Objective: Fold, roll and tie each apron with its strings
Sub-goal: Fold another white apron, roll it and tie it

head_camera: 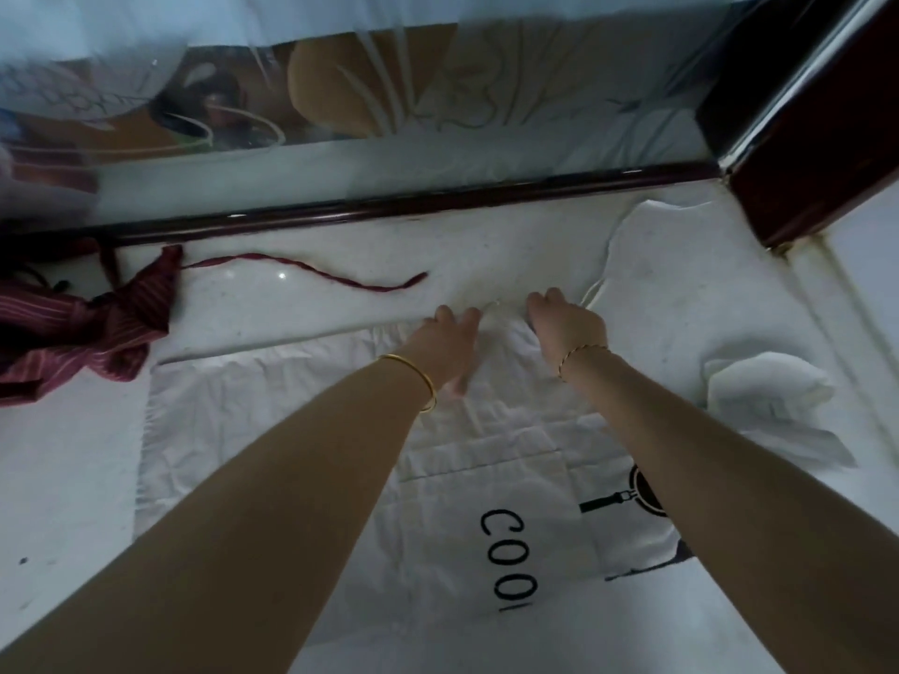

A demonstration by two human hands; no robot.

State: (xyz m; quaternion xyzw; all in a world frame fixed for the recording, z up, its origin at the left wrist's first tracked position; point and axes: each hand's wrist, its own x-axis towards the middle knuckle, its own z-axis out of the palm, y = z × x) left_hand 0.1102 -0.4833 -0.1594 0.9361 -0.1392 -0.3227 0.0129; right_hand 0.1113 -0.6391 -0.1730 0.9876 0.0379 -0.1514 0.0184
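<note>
On the white floor point(292, 304) below a mirrored cabinet point(486, 153), my right grip point(566, 328) curls onto the far edge of the white apron point(272, 406), my left grip point(450, 342) lies beside it with a hold I cannot tell, and folding that edge toward me looks next.

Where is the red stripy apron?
In the head view, the red striped apron lies crumpled at the far left, beside the dark wooden rail, its string trailing right toward the white apron.
</note>
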